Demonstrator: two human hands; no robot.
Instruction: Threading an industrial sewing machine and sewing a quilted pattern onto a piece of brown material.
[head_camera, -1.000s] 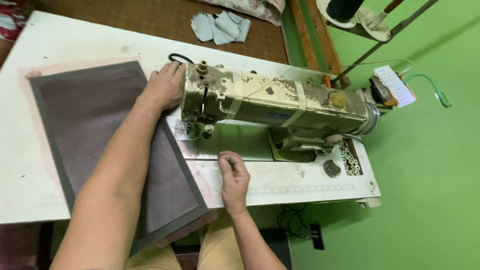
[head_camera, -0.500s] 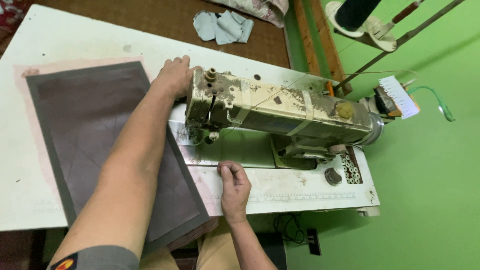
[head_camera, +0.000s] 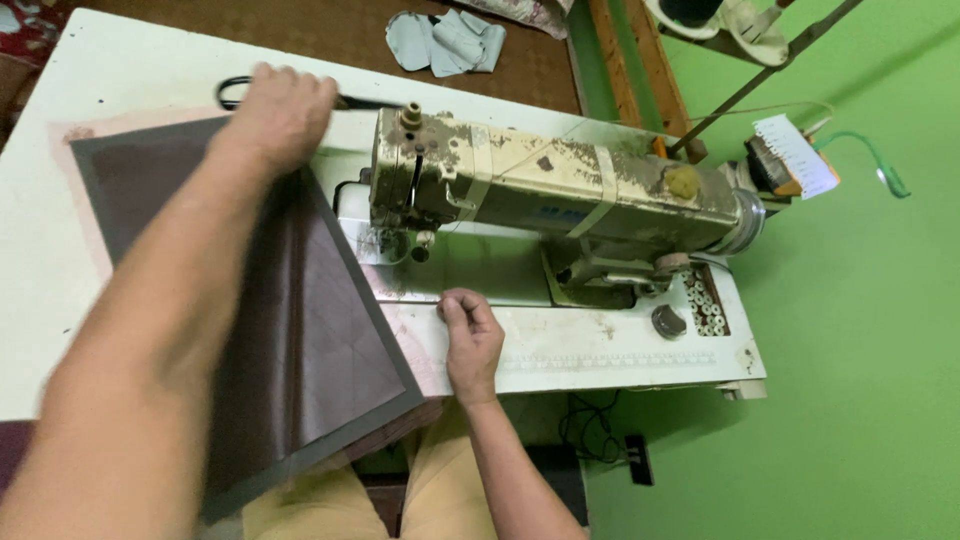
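A worn cream sewing machine stands on a white table. A large dark brown quilted panel with a grey border lies left of the needle and hangs over the front edge. My left hand rests palm down on the panel's far corner, beside black scissors at the table's back. My right hand lies near the front edge, its fingers curled and pressed on the machine bed, and holds nothing that I can see.
Pale blue fabric scraps lie on the brown floor behind the table. A tray of bobbins sits at the table's right end. A small lamp on a green neck sticks out right. The floor to the right is green.
My left hand has slid left and away from the machine head, dragging the panel's far corner with it. The view moved closer. My right hand stays near the front edge.
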